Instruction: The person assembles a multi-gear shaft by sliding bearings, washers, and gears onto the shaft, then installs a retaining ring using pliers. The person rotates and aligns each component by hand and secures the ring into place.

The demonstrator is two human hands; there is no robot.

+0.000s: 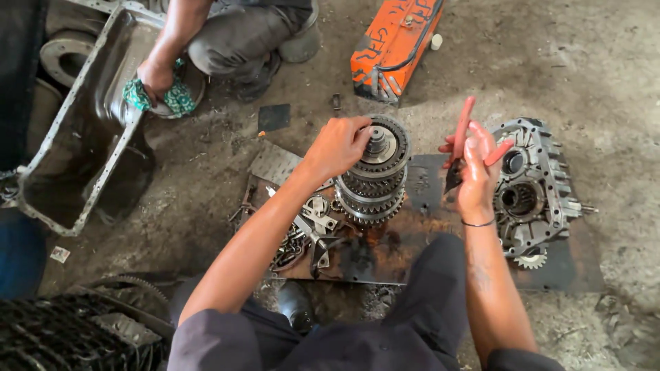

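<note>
My left hand (338,143) grips the top edge of a stack of gears on a shaft (375,175), which stands upright on a dark oily metal sheet (412,264). To the right of the gear stack, my right hand (474,172) is raised and holds red-handled pliers (462,134), handles pointing up. Just beyond my right hand lies a grey gearbox housing cover (540,189) with round bores. Small loose metal parts (309,227) lie under my left forearm.
An orange metal toolbox (393,42) lies at the top centre. At upper left another person's hand wipes a grey oil pan (82,130) with a green rag (175,96). A dark ribbed engine part (62,336) sits at bottom left. The floor is dirty concrete.
</note>
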